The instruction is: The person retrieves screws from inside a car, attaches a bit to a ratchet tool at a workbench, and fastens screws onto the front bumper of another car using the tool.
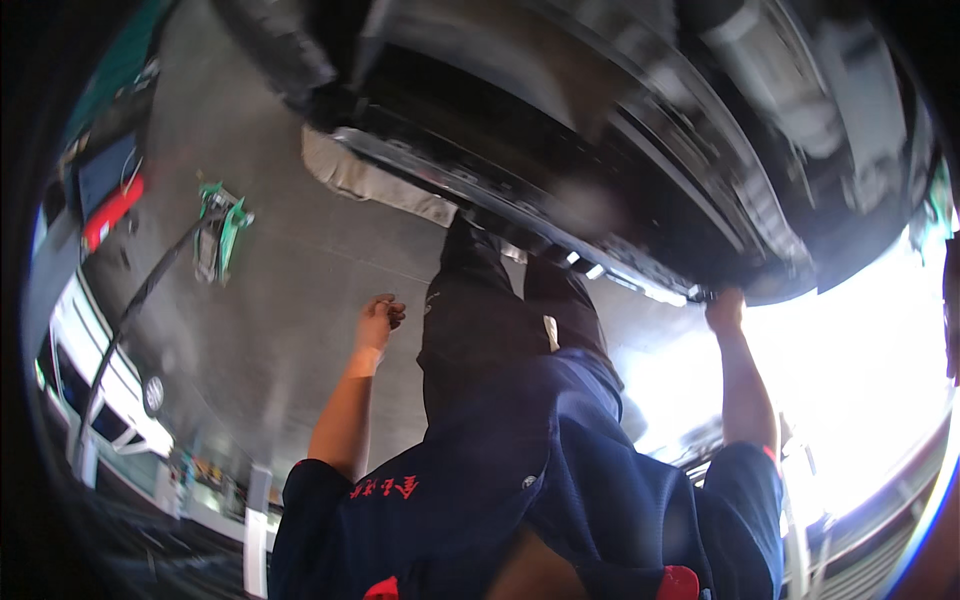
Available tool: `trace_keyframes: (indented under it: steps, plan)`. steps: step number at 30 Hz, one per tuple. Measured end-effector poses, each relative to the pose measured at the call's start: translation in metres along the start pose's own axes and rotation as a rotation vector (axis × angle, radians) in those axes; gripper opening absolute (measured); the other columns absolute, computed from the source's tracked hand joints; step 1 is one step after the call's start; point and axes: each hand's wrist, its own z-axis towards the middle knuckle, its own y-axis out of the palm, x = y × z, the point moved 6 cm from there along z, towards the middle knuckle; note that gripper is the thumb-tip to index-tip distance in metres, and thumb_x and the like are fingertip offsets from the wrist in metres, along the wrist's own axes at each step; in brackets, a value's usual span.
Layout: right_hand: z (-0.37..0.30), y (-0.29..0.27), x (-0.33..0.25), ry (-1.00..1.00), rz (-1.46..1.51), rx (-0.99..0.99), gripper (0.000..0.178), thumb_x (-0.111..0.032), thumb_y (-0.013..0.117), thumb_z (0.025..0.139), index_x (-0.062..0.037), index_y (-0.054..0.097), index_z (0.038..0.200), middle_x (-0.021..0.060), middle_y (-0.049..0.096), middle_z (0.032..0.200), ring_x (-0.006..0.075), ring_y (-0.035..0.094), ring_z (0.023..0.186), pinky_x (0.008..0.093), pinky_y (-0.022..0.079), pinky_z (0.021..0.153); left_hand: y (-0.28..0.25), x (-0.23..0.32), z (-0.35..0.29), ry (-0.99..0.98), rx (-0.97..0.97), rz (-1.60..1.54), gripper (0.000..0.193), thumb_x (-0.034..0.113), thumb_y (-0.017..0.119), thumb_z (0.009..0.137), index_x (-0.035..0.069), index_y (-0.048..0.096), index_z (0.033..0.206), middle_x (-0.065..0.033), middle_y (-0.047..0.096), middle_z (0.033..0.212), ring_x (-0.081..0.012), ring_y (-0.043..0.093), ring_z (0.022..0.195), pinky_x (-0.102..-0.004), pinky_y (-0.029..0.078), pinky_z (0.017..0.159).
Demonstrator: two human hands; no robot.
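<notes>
Close in front of me, a dark vehicle body point(560, 200) with a long black edge strip fills the upper part of the view. My right hand point(725, 308), with its arm stretched out, is closed round the right end of that edge strip; its fingertips are partly hidden. To the left of my dark trousers, my left hand point(378, 320) hangs in the air, apart from the vehicle. Its fingers are curled in, and whether anything small lies between them is not visible. A beige, padded-looking piece point(370, 180) shows below the strip's left part.
On the grey floor at the left stands a green floor jack point(220, 232) with a long dark handle. Beyond it are a red object point(113, 212) and a white vehicle point(105, 365). Strong glare covers the right side. A white post point(257, 530) rises at the lower left.
</notes>
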Motion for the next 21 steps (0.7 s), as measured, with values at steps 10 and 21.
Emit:
trace_keyframes:
  steps: [10,21]
  plan:
    - [-0.029,-0.050,0.000,-0.058,0.077,0.028,0.019,-0.004,0.058,0.086,-0.0064,0.074,0.095,0.0195,0.073,0.098,0.0360,0.071,0.096,0.0445,0.058,0.083,0.157,0.040,-0.044,0.560,-0.083,0.545,0.023,0.015,0.046,0.103,0.001,0.061,0.114,-0.0085,0.071,0.096,-0.0166,0.068,0.084,-0.0311,0.054,0.076]
    - [-0.008,-0.037,0.036,-0.315,0.286,0.085,0.025,-0.014,0.056,0.076,0.0028,0.073,0.082,0.0278,0.069,0.088,0.0428,0.068,0.089,0.0456,0.055,0.079,0.588,0.110,-0.205,1.804,-0.537,1.153,0.026,0.014,0.059,0.090,0.009,0.069,0.114,-0.0102,0.066,0.115,-0.0319,0.065,0.103,-0.0424,0.054,0.090]
